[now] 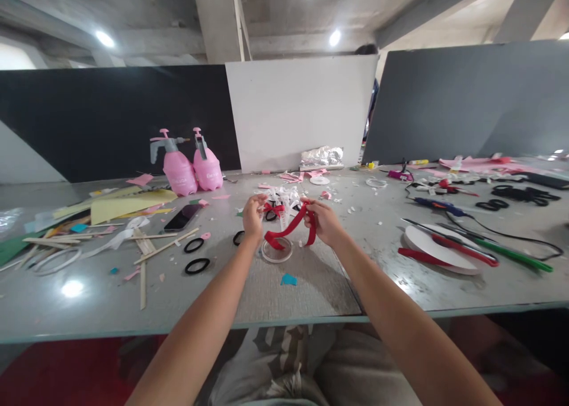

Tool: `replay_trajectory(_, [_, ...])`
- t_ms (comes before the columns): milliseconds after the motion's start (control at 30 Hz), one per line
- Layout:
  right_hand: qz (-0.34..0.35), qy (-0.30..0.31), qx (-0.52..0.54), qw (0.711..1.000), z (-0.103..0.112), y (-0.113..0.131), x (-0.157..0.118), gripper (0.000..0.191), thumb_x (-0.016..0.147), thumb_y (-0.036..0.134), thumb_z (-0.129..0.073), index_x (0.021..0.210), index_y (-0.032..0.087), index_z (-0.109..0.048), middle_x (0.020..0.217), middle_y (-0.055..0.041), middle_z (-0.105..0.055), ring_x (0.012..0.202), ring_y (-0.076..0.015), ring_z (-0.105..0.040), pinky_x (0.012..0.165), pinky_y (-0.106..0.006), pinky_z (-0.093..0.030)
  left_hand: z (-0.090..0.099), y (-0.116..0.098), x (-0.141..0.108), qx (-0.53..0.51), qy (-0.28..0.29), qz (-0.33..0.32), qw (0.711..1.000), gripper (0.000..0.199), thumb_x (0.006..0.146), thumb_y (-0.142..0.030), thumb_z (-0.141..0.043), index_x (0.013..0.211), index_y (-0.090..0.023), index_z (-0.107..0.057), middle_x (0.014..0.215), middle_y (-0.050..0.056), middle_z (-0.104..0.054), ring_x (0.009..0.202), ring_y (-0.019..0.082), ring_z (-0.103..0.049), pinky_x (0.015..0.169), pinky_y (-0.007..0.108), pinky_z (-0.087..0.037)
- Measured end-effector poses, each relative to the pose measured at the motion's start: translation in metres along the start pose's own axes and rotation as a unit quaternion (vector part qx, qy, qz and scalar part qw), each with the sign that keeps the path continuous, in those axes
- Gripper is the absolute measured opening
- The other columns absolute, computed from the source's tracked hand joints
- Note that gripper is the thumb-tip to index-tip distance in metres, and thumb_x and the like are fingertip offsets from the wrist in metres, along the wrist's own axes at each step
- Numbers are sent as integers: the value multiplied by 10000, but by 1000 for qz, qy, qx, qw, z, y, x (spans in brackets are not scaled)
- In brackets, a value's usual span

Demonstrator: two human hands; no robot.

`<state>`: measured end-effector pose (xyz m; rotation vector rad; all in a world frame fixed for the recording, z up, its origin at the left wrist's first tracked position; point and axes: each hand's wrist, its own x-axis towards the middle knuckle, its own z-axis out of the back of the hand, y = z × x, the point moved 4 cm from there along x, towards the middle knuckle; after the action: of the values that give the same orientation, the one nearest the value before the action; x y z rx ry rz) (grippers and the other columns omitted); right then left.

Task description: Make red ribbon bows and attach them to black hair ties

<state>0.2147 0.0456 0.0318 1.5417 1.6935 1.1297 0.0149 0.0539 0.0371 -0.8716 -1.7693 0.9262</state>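
A red ribbon (288, 227) loops in the air over the middle of the table, its lower curl above a clear round ring (276, 252). My right hand (320, 217) pinches the ribbon near its top bend, and one end hangs below the fingers. To the left, my left hand (254, 217) is closed at the edge of a small red bow (274, 209). White ribbon scraps (288, 197) lie just behind the hands. A blue scrap (288, 280) rests in front of the ring.
Two pink spray bottles (179, 172) stand at the back left, near a dark phone (182, 217), wooden sticks and black rings (197, 266). On the right are a white spool (438, 249), scissors, a green-handled tool (513, 255) and a corded glue gun (438, 205).
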Motion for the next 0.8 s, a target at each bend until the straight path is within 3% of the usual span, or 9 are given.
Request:
replay_trajectory(100, [-1, 22, -2, 1000, -4, 0, -3, 306, 667, 206, -591, 972, 178, -603, 580, 58, -471, 447, -82, -416, 396, -211, -304, -17, -4, -9, 114, 140, -23, 983, 256, 840, -379, -543, 890, -180, -696, 978, 78, -705, 956, 207, -621, 847, 316, -454])
replay_trajectory(200, [8, 46, -4, 999, -7, 2, -4, 268, 662, 199, -548, 927, 191, -581, 528, 69, -418, 425, -83, -360, 392, -205, -261, -38, 7, -30, 85, 303, 81, 946, 437, 870, -537, -492, 927, -156, -699, 878, 105, -716, 858, 224, -656, 800, 349, -480])
replay_trajectory(267, [17, 54, -4, 998, -7, 4, -3, 248, 654, 195, -540, 900, 198, -574, 501, 78, -373, 411, -78, -303, 386, -197, -211, -47, 13, -43, 51, 372, 146, 915, 528, 854, -614, -475, 859, -131, -689, 756, 110, -694, 721, 210, -654, 732, 345, -492])
replay_trajectory(367, [23, 53, 6, 998, -5, 5, -1, 225, 652, 206, -563, 877, 199, -571, 508, 87, -329, 406, -66, -242, 384, -192, -156, -48, 15, -48, 32, 383, 189, 904, 484, 814, -601, -558, 770, -129, -655, 630, 57, -623, 561, 151, -577, 624, 302, -468])
replay_trajectory(467, [28, 34, 5, 999, -2, 6, 1, 221, 656, 234, -593, 874, 200, -573, 535, 87, -329, 406, -58, -227, 382, -195, -133, -45, 8, -44, 60, 376, 167, 909, 343, 751, -485, -694, 772, -144, -656, 650, 11, -600, 557, 107, -526, 570, 243, -413])
replay_trajectory(567, [38, 9, -7, 999, 1, 7, 3, 221, 656, 253, -609, 869, 200, -576, 540, 84, -339, 411, -60, -239, 380, -199, -140, -44, 2, -44, 91, 387, 161, 903, 356, 763, -493, -677, 724, -140, -649, 614, 7, -585, 504, 87, -477, 489, 218, -348])
replay_trajectory(733, [51, 4, -14, 999, 2, 8, 3, 216, 664, 256, -627, 867, 196, -582, 553, 78, -352, 423, -59, -273, 381, -194, -164, -46, -1, -55, 76, 448, 199, 868, 345, 769, -464, -674, 904, -156, -599, 774, 58, -678, 435, 77, -493, 411, 208, -353])
replay_trajectory(800, [58, 4, -14, 998, 2, 8, 3, 209, 662, 244, -618, 863, 195, -585, 566, 73, -366, 431, -58, -288, 381, -190, -173, -45, 1, -54, 67, 434, 198, 876, 333, 767, -414, -677, 956, -186, -526, 768, 37, -676, 399, 79, -496, 388, 204, -358])
